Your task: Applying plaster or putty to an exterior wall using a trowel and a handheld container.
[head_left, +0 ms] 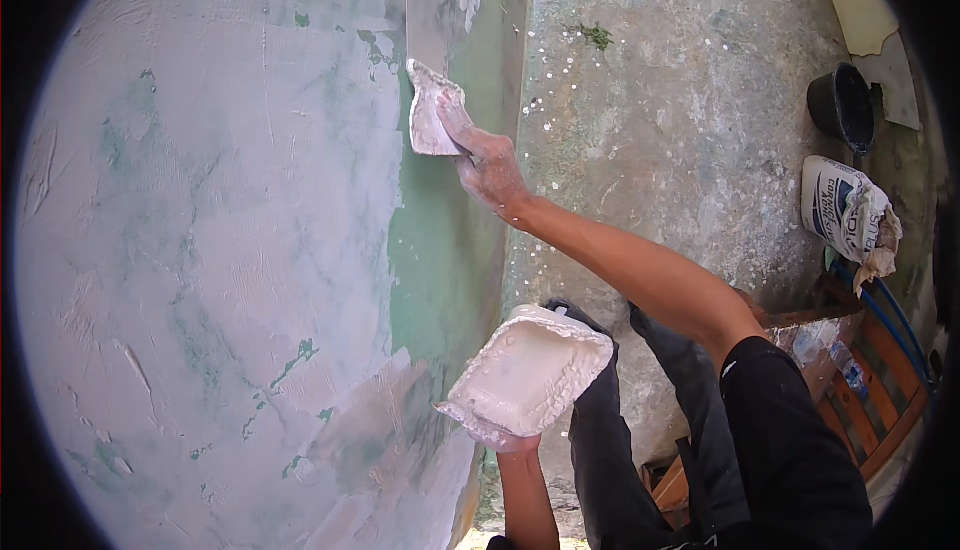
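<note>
My right hand [488, 165], dusted with white, grips a flat, plaster-coated spreader [430, 120] against the wall [220, 200], where a grey-white coat meets a band of bare green paint. The spreader's blade lies near the upper middle of the view, and a smooth streak runs above it. My left hand [505, 440], lower down, holds a white rectangular tray [535, 365] of creamy white plaster, its rim crusted, close beside the wall. My fingers on the tray are partly hidden under it.
A speckled concrete floor [660, 100] meets the wall. At the right are a black bucket [838, 105], a crumpled white sack [840, 212], a wooden slatted piece [870, 405], blue hose [890, 315] and a plastic bottle [848, 368]. My legs [610, 460] are below.
</note>
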{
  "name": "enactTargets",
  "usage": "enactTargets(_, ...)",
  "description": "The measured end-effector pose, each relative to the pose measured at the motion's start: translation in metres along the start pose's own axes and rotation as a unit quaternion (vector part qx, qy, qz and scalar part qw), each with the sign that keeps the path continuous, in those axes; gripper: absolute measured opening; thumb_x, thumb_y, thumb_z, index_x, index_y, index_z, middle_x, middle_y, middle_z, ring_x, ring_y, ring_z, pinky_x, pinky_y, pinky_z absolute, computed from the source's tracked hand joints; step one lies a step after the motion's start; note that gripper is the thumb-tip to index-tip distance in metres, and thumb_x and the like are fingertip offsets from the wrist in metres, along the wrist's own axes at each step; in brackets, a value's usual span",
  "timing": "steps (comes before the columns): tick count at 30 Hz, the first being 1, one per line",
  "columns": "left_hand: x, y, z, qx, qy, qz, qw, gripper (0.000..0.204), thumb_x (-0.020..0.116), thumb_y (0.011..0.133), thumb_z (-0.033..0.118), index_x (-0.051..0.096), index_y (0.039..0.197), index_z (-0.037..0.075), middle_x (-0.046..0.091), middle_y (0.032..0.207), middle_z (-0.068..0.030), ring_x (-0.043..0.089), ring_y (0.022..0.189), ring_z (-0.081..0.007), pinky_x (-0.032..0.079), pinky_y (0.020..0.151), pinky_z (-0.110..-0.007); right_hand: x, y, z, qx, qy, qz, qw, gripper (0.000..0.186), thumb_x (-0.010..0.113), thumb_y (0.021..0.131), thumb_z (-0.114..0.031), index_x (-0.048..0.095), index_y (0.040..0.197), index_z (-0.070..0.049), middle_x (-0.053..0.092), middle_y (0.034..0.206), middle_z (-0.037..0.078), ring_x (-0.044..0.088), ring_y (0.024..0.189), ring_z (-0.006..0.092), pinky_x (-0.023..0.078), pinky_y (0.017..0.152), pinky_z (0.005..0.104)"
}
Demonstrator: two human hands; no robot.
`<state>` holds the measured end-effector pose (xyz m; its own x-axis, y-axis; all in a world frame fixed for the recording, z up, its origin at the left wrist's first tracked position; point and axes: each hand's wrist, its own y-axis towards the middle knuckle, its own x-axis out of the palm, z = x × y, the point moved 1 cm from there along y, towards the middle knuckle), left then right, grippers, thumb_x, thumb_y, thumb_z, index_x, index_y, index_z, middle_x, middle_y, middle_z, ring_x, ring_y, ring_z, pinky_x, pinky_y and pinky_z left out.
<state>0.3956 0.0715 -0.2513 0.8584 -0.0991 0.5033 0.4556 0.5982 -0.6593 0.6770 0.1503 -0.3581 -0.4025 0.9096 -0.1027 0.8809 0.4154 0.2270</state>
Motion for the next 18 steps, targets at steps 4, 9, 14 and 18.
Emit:
enactTargets(4, -0.016, -0.014, -0.002, -0.023, -0.047, -0.052, 0.997, 0.079, 0.036, 0.081, 0.07, 0.039, 0.132, 0.01, 0.037, 0.138, -0.0109, 0.034, 0.127, -0.0311, 0.028, 0.104, -0.052, 0.02, -0.054, -0.012, 0.031, 0.001, -0.047, 0.998, 0.066, 0.05, 0.066, 0.011, 0.046, 0.129, -0.008, 0.054, 0.112, 0.02, 0.055, 0.099, 0.0379, 0.047, 0.081, 0.0348)
enactTargets(9, -0.032, -0.026, -0.006, -0.059, -0.162, -0.102, 0.98, 0.082, 0.035, 0.079, 0.073, 0.039, 0.133, 0.011, 0.035, 0.14, -0.0106, 0.032, 0.127, -0.0316, 0.027, 0.104, -0.052, 0.04, -0.109, -0.036, -0.033, 0.067, 0.023, 0.997, 0.056, 0.053, 0.066, 0.01, 0.053, 0.12, -0.005, 0.057, 0.084, 0.019, 0.056, 0.076, 0.0365, 0.045, 0.068, 0.0404)
enactTargets(14, -0.052, -0.044, 0.007, -0.079, -0.217, -0.131, 0.964, 0.082, 0.035, 0.081, 0.071, 0.036, 0.134, 0.01, 0.034, 0.14, -0.0113, 0.031, 0.128, -0.0317, 0.027, 0.104, -0.053, 0.055, -0.164, -0.05, -0.007, 0.056, 0.008, 0.998, 0.056, 0.053, 0.066, 0.01, 0.052, 0.121, -0.005, 0.058, 0.087, 0.02, 0.056, 0.08, 0.0377, 0.046, 0.071, 0.0401)
enactTargets(18, -0.075, -0.063, 0.027, -0.09, -0.224, -0.186, 0.953, 0.078, 0.035, 0.083, 0.069, 0.035, 0.134, 0.009, 0.035, 0.139, -0.0115, 0.033, 0.127, -0.0309, 0.029, 0.104, -0.051, 0.069, -0.221, -0.059, 0.067, 0.047, -0.066, 0.994, 0.066, 0.052, 0.066, 0.01, 0.045, 0.13, -0.009, 0.052, 0.116, 0.022, 0.053, 0.102, 0.0398, 0.047, 0.083, 0.0354)
